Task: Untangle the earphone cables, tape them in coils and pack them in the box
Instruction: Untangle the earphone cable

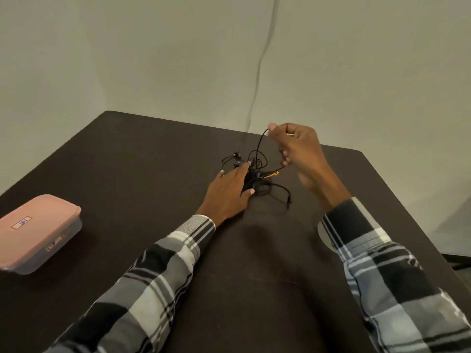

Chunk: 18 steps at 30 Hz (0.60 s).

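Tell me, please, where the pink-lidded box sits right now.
In the head view the box sits closed at the table's left edge, well left of the left hand and cable tangle.

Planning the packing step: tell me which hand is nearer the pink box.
Left. The left hand rests on the cable tangle, on the side toward the pink box; the right hand is beyond, pinching a strand.

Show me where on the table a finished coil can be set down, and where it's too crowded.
Free: the wide bare strip of table between the box and the left hand, and the near stretch between the two sleeves. Crowded: the far middle, where the cable tangle spreads under the left hand and the right hand pinches a strand above it.
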### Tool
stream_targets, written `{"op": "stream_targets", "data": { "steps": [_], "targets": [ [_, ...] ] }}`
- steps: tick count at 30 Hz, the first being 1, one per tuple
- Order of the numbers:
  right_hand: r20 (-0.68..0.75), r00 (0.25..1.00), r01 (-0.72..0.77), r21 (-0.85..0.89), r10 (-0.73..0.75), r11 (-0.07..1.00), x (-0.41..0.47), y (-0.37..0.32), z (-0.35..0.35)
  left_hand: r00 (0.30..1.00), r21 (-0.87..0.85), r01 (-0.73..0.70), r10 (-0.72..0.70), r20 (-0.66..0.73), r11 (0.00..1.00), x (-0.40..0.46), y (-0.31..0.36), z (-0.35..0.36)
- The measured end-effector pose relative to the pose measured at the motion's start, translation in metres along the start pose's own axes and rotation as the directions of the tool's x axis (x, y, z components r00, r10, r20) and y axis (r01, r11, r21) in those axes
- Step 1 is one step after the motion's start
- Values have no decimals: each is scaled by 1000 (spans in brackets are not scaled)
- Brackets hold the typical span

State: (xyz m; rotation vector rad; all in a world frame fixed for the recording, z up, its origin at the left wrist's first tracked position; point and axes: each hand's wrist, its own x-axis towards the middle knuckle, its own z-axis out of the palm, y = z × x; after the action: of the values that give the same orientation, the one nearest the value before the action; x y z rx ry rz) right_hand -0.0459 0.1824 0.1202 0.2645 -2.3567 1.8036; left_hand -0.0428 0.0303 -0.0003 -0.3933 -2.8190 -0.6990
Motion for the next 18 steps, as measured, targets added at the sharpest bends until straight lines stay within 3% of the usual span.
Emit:
{"op": "stream_targets", "data": {
  "steps": [10,14,18],
  "targets": [
    [-41,995,96,169,-90,981,-5,-33,-41,981,57,188,-190,30,980,38,-29,-6],
    [18,997,74,51,-75,996,0,-20,-47,969,27,198,-200,144,980,41,-27,-22],
    [64,997,51,-26,-49,998,3,-2,-40,981,-18,170,-167,102,985,35,-21,-45]
  ]
}}
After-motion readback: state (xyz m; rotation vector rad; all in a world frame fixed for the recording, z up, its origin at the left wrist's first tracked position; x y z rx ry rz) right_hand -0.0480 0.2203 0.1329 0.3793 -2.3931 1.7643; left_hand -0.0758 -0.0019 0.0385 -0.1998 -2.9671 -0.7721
